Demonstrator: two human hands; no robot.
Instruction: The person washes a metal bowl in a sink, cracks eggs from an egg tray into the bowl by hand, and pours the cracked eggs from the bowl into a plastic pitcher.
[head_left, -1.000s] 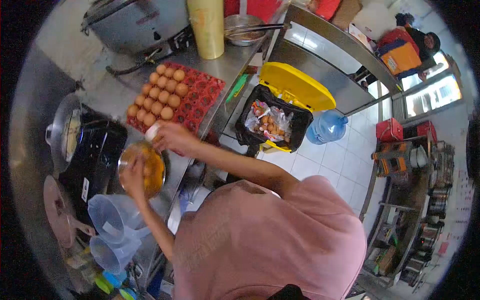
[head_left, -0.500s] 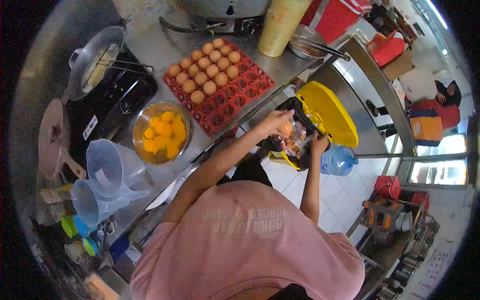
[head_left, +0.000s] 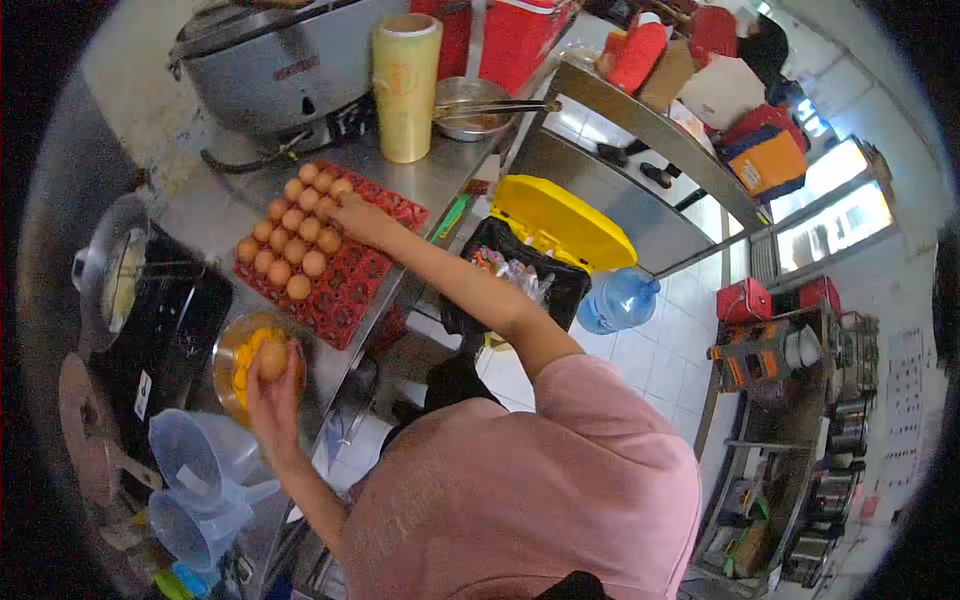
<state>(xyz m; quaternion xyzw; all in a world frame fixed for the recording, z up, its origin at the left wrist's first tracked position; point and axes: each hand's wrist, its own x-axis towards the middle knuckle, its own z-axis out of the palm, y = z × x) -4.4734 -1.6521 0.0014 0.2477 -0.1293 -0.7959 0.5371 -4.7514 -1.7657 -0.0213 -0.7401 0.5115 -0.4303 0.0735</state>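
Note:
My left hand (head_left: 273, 392) is closed around a brown egg (head_left: 270, 358) above the metal bowl (head_left: 299, 385). Yellow yolks (head_left: 241, 358) lie in that bowl, partly covered by the hand. Across the counter, my right hand (head_left: 362, 220) reaches into the red egg tray (head_left: 350, 290), its fingers curled at an egg at the edge of the group; the fingertips are partly hidden. Several brown eggs (head_left: 295, 220) fill the far left part of the tray, and its nearer and right cups hold none.
A black-lined bin (head_left: 570, 300) with a raised yellow lid (head_left: 570, 222) stands beside the counter, near a blue water bottle (head_left: 620, 300). Clear plastic jugs (head_left: 185, 455), a pan (head_left: 112, 270) and a tall yellow container (head_left: 405, 90) are around the bowl and tray.
Both hands have left the bin. The left moved to the bowl and now has an egg; the right moved to the egg tray. The view has shifted toward the right.

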